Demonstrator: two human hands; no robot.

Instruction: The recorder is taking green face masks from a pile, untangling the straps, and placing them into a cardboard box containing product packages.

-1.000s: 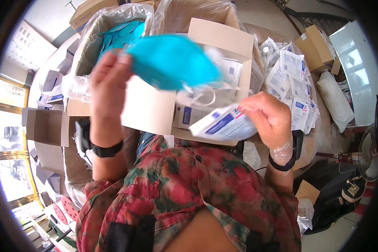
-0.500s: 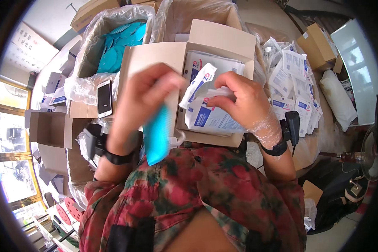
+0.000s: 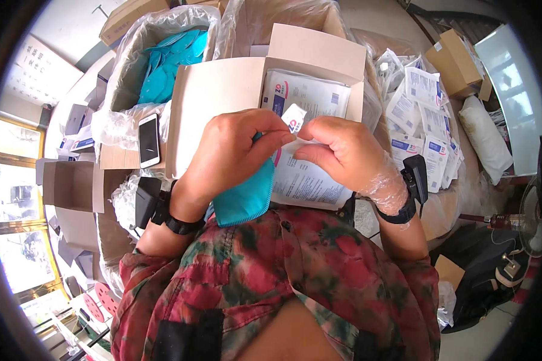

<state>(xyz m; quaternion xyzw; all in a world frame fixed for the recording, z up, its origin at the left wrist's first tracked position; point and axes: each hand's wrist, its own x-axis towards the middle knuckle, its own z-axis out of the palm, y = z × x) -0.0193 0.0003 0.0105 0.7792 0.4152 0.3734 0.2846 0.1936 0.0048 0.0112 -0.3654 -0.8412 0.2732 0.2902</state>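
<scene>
The left hand (image 3: 235, 153) is closed around a folded teal mask (image 3: 245, 195), which hangs below its palm, while its fingertips pinch the top edge of a white printed pouch (image 3: 304, 174). The right hand (image 3: 343, 153) pinches the same edge just beside it. Both hover over an open cardboard box (image 3: 223, 96) of pouches; a phone (image 3: 149, 140) lies left.

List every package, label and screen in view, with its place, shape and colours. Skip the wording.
Flat pouch: between both hands, white with blue print, top corner pinched.
Pouches in open carton: behind the hands, white, a blue and red mark.
Pile of pouches: to the right, small white rectangles with blue print.
Phone: on a carton flap to the left, white rim, dark screen.
Wall sheet: far left, pale, dark lettering.
</scene>
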